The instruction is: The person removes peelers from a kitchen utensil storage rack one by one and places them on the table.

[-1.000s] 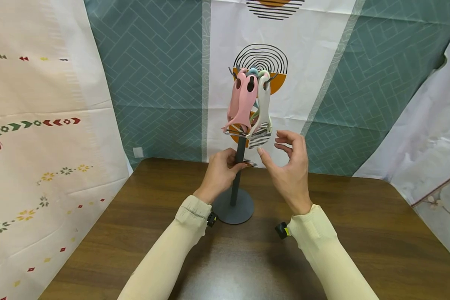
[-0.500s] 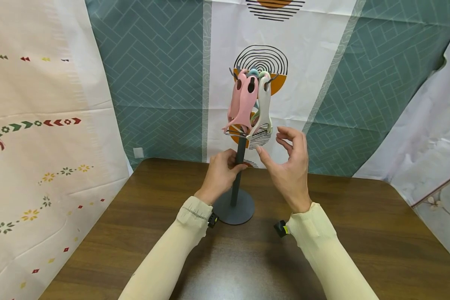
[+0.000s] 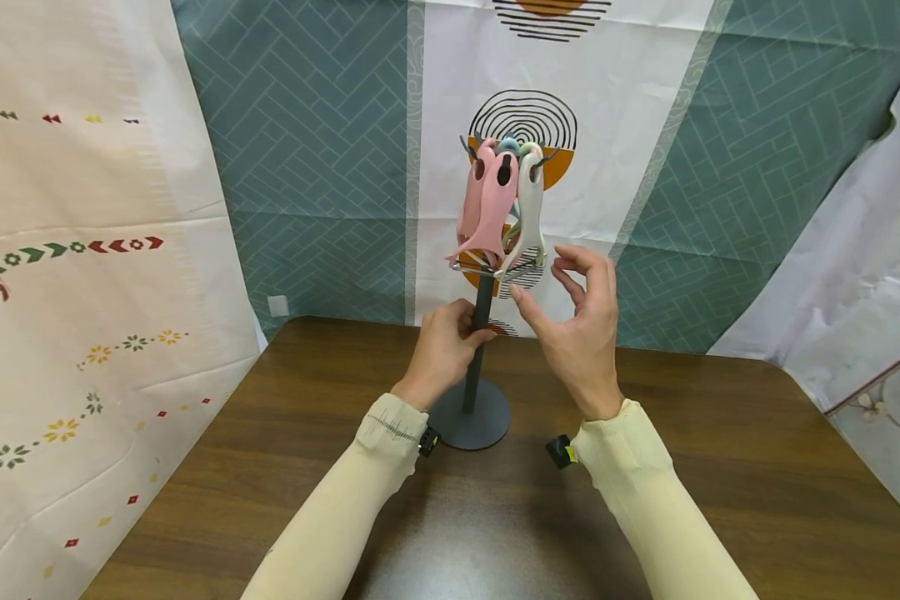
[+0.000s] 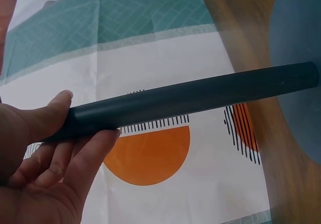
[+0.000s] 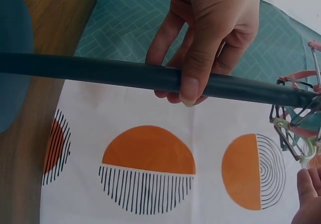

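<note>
A dark grey stand has a slim upright pole [image 3: 483, 302] and a round flat base [image 3: 489, 427]. Partway up, my left hand [image 3: 441, 348] grips the pole between thumb and fingers, as the left wrist view also shows on the pole [image 4: 200, 98]. From hooks at the top hang several Y-shaped peelers: a pink peeler [image 3: 497, 200] in front, a whitish peeler [image 3: 528, 208] to its right, others partly hidden behind. My right hand [image 3: 587, 333] holds nothing; its thumb and fingers are spread in a loose curve just below and right of the whitish peeler.
The brown wooden table [image 3: 705, 450] carries the stand near its back edge. Behind it hangs a patterned teal and white cloth [image 3: 322, 167], and a pale cloth [image 3: 82, 292] covers the left side. Dark cameras sit on both wrists.
My right hand has risen slightly, its thumb closer to the whitish peeler's lower end. The left hand keeps its grip on the pole, and the peelers hang as before.
</note>
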A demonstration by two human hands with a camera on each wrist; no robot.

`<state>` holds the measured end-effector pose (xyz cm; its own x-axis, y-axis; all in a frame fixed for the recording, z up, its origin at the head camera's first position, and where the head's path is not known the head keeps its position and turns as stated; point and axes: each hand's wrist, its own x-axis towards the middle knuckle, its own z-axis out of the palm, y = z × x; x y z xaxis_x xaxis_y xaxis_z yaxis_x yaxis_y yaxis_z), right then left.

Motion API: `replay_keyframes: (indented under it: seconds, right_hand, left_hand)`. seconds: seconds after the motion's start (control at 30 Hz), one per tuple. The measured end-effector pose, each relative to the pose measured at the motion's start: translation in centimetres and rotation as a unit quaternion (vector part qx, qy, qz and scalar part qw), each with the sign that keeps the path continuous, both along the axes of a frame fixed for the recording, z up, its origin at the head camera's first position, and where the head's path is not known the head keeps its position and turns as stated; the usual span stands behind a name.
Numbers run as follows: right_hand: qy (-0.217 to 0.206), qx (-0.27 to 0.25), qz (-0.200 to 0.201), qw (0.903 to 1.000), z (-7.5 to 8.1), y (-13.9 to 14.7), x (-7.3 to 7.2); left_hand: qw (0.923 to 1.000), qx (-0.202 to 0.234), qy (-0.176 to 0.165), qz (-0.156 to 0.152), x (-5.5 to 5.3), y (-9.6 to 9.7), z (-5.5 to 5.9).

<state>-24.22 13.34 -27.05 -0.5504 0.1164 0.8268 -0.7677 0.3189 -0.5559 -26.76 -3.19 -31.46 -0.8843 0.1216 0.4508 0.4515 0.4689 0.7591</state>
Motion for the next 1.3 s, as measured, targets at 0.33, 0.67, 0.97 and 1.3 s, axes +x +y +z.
replay_keyframes:
  seconds: [0.33, 0.67, 0.97, 1.3]
  right_hand:
    - [0.02, 0.001, 0.011, 0.9997, 0.2, -0.2, -0.4]
    - [0.02, -0.002, 0.014, 0.9997, 0.6, -0.5, -0.4]
    - [0.025, 0.009, 0.005, 0.9996, 0.7, -0.9, -0.4]
    - [0.025, 0.04, -0.018, 0.9987, 0.9, -1.2, -0.4]
  left_hand:
    - [1.0, 0.003, 0.0, -0.003, 0.0, 0.0, 0.0]
    - [1.0, -0.005, -0.003, 0.003, 0.0, 0.1, 0.2]
    - [0.9998, -0.015, -0.005, 0.007, 0.1, 0.1, 0.2]
    - [0.9995, -0.027, -0.002, 0.016, 0.1, 0.1, 0.3]
